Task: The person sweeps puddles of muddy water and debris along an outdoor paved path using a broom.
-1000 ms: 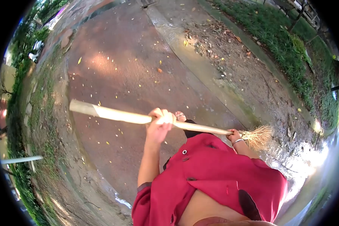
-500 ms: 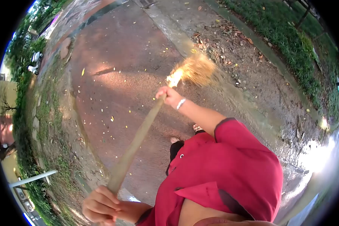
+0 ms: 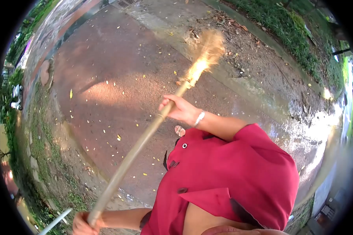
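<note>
Since half a second ago the broom [image 3: 145, 135] has swung a little further right and forward: its bristle head [image 3: 206, 53] now blurs over the dirt strip [image 3: 239, 58] at the far edge of the path rather than over the paved edge, and the near end of the handle has dropped lower in the view.

One long-handled broom is in play, slanting from the lower left up to the upper right. The right hand [image 3: 180, 109] wraps its fingers round the handle well up the shaft, thumb over the top, a pale bracelet [image 3: 199, 118] at the wrist. The left hand [image 3: 84, 225] closes round the handle's near end at the bottom edge of the view, partly cut off, fingers curled tight as far as can be told.

To my eye this is the end of a forward sweeping stroke, pushing litter off the paved path [image 3: 117, 90] toward the verge. A following stroke would call for drawing the head back to the pavement and setting the bristles down behind the next scatter of leaves.

Counted: one broom, two hands, one red shirt [image 3: 231, 176] with three dark buttons showing, one bare foot [image 3: 179, 130] visible below the right wrist. Small yellow leaves [image 3: 71, 93] dot the path, too many and too small to count. A grass strip [image 3: 286, 35] runs beyond the dirt, and a parked scooter [image 3: 15, 98] stands far left.
</note>
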Tool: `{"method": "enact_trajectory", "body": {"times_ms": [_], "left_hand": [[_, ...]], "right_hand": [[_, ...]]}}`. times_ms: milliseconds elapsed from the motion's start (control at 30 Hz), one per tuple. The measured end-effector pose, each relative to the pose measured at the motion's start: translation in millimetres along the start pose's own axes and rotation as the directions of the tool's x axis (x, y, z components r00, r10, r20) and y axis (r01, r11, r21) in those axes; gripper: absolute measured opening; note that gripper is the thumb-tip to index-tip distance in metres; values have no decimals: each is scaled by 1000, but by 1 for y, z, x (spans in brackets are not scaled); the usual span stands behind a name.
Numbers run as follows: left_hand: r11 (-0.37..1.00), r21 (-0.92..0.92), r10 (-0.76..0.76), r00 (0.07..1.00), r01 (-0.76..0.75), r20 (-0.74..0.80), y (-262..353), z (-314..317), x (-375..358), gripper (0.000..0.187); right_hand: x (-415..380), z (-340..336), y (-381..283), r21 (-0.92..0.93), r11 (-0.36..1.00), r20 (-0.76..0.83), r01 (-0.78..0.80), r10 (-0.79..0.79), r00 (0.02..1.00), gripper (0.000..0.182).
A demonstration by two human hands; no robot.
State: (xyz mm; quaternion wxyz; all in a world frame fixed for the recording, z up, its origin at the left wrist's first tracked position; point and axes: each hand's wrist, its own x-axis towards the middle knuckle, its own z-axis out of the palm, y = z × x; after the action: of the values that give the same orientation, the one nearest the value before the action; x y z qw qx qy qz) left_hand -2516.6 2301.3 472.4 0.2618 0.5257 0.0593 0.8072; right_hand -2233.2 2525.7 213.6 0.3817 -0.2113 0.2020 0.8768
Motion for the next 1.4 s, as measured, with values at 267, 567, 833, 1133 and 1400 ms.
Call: {"method": "enact_trajectory", "body": {"times_ms": [267,567,833,1133,1400], "left_hand": [[790,-315,-598,773,526,-210,-208,-124,-13,26],[511,-327,-830,555,795,51,-424,-113,23,20],[795,55,-596,795,604,-116,-382,-188,261,24],[909,377,-293,914,176,280,-400,-145,329,22],[974,114,-227,851,197,473,-413,-169,337,27]], "right_hand": [[-4,-127,-81,178,899,-417,401,-300,858,11],[101,-180,-201,262,700,-738,664,-298,606,25],[363,82,-143,-214,973,-290,82,-144,946,5],[525,292,-160,232,941,59,-246,238,969,20],[556,338,-180,296,861,439,-414,263,859,24]]}}
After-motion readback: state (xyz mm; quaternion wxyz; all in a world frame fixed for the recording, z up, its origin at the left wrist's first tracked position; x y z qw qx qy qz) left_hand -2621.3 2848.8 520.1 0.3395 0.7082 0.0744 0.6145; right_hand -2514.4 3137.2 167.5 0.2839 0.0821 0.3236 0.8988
